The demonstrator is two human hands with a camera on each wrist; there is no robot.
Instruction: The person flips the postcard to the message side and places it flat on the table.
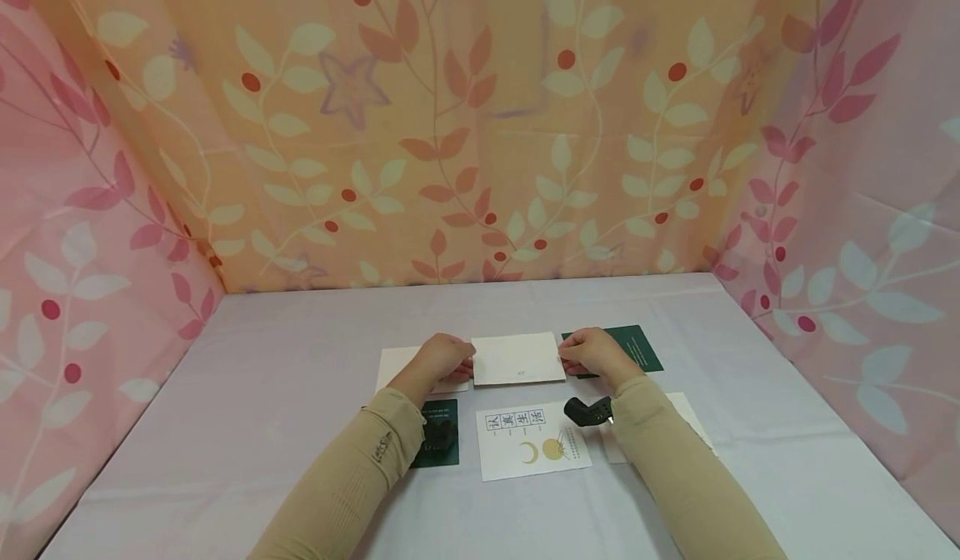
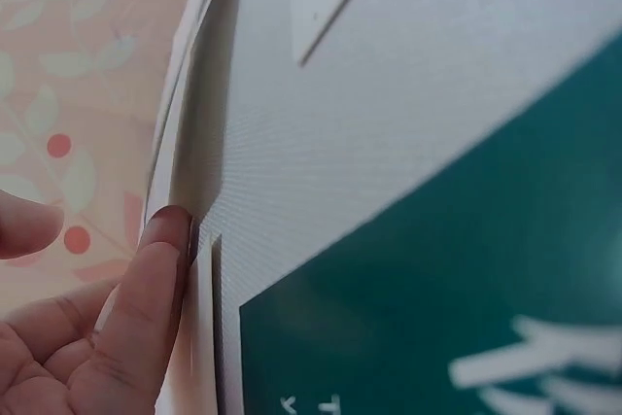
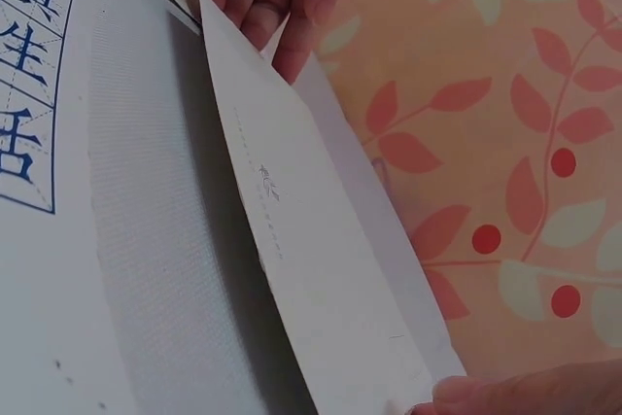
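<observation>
A folded-looking white card [image 1: 517, 360], with small faint print on its face, is held between both hands in the head view. Its near edge is raised off the table in the right wrist view. My left hand [image 1: 442, 358] holds the card's left edge with curled fingers, one fingertip [image 2: 170, 225] against its underside. The right hand [image 1: 596, 353] grips the opposite edge, its thumb [image 3: 457, 392] at the card's corner. In front lies a white card printed with blue characters, a moon and a sun [image 1: 532, 460].
A cream card [image 1: 393, 364] lies beside the left hand, with a dark green card [image 1: 450, 410] nearer. Another green card [image 1: 637, 343] lies behind the right hand. The right forearm partly covers a white card [image 1: 690, 410]. Patterned curtains enclose the white-clothed table [image 1: 300, 327].
</observation>
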